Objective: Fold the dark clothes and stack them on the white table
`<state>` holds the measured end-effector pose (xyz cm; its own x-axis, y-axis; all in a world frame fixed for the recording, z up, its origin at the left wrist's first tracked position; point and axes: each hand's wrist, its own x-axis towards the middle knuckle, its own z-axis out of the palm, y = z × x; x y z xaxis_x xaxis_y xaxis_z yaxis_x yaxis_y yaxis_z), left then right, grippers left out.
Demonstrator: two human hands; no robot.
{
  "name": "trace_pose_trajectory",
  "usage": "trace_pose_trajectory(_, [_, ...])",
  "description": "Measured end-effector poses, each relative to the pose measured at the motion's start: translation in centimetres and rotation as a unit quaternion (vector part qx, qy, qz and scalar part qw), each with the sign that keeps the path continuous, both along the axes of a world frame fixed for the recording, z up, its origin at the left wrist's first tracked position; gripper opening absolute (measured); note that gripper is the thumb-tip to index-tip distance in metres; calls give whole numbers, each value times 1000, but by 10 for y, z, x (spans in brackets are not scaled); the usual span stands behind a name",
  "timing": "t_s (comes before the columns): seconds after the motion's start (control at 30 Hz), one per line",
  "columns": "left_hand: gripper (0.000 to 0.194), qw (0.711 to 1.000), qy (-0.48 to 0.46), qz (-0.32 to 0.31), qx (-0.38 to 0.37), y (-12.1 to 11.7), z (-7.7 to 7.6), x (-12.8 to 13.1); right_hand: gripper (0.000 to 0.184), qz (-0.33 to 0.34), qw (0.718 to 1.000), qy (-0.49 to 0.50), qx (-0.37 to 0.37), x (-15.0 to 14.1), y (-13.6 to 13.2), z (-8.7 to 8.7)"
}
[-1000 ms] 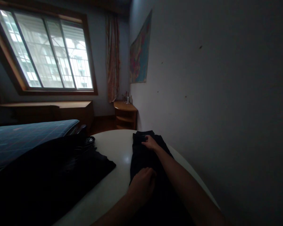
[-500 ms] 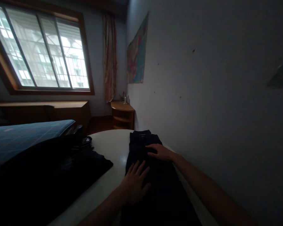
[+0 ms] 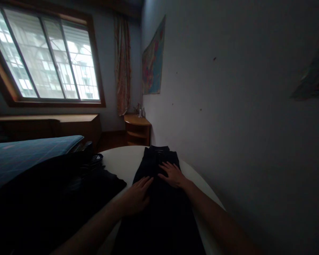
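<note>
While both bare hands lie palm down with no clenched grasp, the left hand (image 3: 137, 195) has its fingers straight and close together, and the right hand (image 3: 173, 175) spreads its fingers wider. Both touch a long, near-black cloth garment (image 3: 166, 212), the right hand nearer the table's far edge and the left hand nearer the person. The garment lies flattened lengthwise on a white, smooth table with a curved edge (image 3: 119, 163), its collar-like end at the table's far edge. Its lower part is too dark to make out folds.

On the left part of the table is a large, rumpled heap of black fabric (image 3: 69, 202), apart from the garment, its detail lost in shadow. Beyond the table's left side is a blue, checked, flat padded slab (image 3: 29, 152). Past the table's far edge stands a brown wooden corner shelf with a rounded front (image 3: 138, 120), with small objects on top that are too small to tell. Farther left beyond the table are a long brown wooden desk (image 3: 79, 118), a wood-framed sliding window (image 3: 53, 60) and a patterned, reddish curtain (image 3: 122, 71). To the table's right rises a pale plain wall (image 3: 241, 134) bearing a coloured paper map (image 3: 154, 62) and 4 small dark marks.
</note>
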<state>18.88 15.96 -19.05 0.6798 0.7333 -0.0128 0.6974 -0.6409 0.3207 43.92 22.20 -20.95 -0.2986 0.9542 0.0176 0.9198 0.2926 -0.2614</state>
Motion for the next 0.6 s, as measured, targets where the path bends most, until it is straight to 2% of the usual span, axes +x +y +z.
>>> trace_pose_trajectory(0.07, [69, 998, -1, 54, 38, -24, 5, -1, 75, 4, 1000, -3, -5, 0, 2, 1])
trace_pose_trajectory(0.13, [55, 992, 30, 112, 50, -50, 9, -2, 74, -1, 1000, 2, 4, -3, 4, 4])
trace_pose_trajectory(0.2, [44, 988, 70, 136, 34, -74, 13, -3, 68, -15, 999, 15, 33, -10, 7, 8])
trace_pose_trajectory(0.27, [40, 985, 108, 132, -2, -91, 15, -5, 62, -35, 997, 20, 69, -22, 8, 14])
trace_pose_trajectory(0.37, [48, 981, 154, 98, -64, -104, 16, -7, 53, -55, 995, -3, 85, -42, 6, 23])
trace_pose_trajectory(0.43, [49, 980, 173, 49, -82, -106, 16, -11, 45, -54, 995, -15, 85, -51, 1, 26])
trace_pose_trajectory(0.5, [42, 983, 167, -25, -75, -104, 17, -18, 37, -42, 995, -16, 84, -55, -7, 28])
trace_pose_trajectory(0.6, [19, 987, 108, -117, -12, -100, 19, -32, 31, -14, 998, -10, 68, -53, -20, 27])
